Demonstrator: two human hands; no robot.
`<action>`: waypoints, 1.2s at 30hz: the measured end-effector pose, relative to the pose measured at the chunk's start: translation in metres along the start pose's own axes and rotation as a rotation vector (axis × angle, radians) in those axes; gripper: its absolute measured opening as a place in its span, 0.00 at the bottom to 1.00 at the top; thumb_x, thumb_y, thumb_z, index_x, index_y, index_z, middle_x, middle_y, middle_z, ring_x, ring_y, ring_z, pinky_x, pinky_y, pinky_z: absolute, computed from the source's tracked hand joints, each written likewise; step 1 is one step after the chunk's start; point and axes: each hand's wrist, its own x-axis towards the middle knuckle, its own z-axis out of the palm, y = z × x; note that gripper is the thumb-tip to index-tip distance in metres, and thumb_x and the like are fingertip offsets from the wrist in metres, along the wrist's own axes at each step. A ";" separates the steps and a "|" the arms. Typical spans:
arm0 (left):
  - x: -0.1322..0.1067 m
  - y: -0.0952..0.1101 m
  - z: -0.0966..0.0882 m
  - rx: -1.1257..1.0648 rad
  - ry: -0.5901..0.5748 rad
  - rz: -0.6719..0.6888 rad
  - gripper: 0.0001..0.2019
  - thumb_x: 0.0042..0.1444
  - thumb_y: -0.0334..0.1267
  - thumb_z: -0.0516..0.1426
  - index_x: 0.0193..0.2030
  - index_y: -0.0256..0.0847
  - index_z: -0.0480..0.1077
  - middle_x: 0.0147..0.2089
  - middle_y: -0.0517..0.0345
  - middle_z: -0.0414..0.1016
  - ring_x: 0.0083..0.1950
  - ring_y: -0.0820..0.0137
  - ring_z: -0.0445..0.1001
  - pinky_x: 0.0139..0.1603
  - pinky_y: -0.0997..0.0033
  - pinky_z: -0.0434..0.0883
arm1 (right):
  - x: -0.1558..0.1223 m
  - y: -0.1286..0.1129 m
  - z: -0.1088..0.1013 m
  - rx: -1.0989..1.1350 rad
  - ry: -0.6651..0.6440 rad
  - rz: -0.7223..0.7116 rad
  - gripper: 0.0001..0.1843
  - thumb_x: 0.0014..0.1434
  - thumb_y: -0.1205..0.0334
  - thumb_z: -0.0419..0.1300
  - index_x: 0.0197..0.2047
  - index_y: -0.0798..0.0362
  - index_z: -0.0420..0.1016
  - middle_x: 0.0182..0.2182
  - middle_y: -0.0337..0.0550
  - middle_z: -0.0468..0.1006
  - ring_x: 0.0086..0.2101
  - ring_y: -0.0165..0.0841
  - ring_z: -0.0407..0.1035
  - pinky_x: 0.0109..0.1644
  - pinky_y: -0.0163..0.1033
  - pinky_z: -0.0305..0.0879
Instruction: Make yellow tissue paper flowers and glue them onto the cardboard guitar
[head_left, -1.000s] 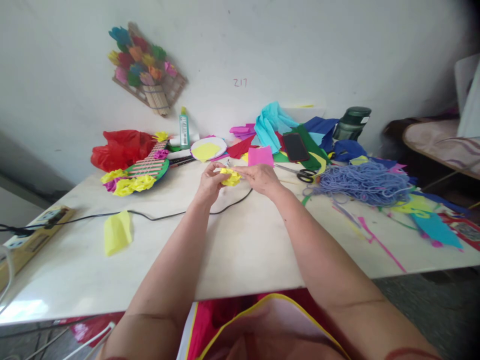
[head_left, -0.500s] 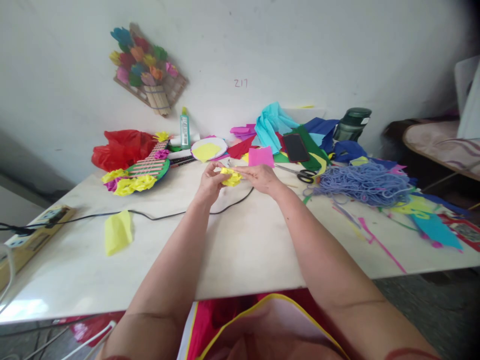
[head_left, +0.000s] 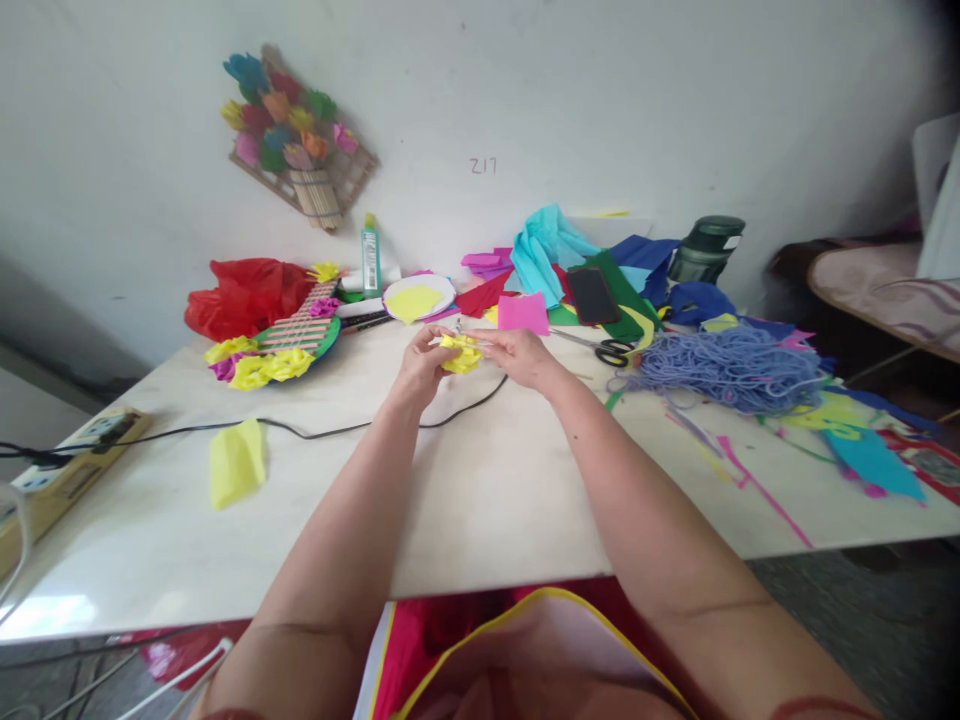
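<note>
Yellow paper flower (head_left: 460, 354) is pinched between left hand (head_left: 421, 368) and right hand (head_left: 519, 358), fingers closed on it, just above the bench (head_left: 480, 480). Petal shaping seems underway; gentle fingertip pulls are called for.

A pale table (head_left: 487, 500) is carrying a power strip (head_left: 67, 470) at its left edge, with a black cable (head_left: 315, 432) running across the middle and a yellow paper scrap (head_left: 236, 462) lying near it. Toward the wall, a red bag (head_left: 240, 290), a glue bottle (head_left: 369, 255), a pink sheet (head_left: 523, 312) and scissors (head_left: 607, 350) are sitting, while purple yarn (head_left: 731, 365) is sprawling on the right.
</note>
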 end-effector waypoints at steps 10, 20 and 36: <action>-0.001 0.003 0.001 0.025 0.053 -0.003 0.18 0.28 0.32 0.65 0.31 0.39 0.67 0.25 0.64 0.72 0.25 0.73 0.72 0.26 0.75 0.68 | -0.001 -0.006 0.005 -0.074 0.047 0.004 0.21 0.62 0.65 0.56 0.56 0.43 0.76 0.51 0.40 0.80 0.50 0.37 0.75 0.55 0.41 0.69; 0.000 0.002 0.000 0.052 0.041 -0.029 0.18 0.28 0.32 0.65 0.31 0.37 0.69 0.26 0.62 0.73 0.26 0.71 0.73 0.27 0.72 0.70 | 0.001 -0.001 0.006 -0.051 0.059 0.057 0.20 0.60 0.63 0.60 0.55 0.39 0.77 0.48 0.37 0.82 0.50 0.38 0.75 0.55 0.44 0.70; 0.001 0.000 0.002 0.023 0.058 -0.015 0.19 0.28 0.32 0.65 0.33 0.37 0.70 0.26 0.63 0.73 0.26 0.72 0.73 0.27 0.74 0.70 | -0.002 -0.010 -0.001 -0.209 0.026 0.002 0.20 0.62 0.64 0.55 0.54 0.42 0.77 0.48 0.38 0.82 0.45 0.36 0.76 0.49 0.39 0.69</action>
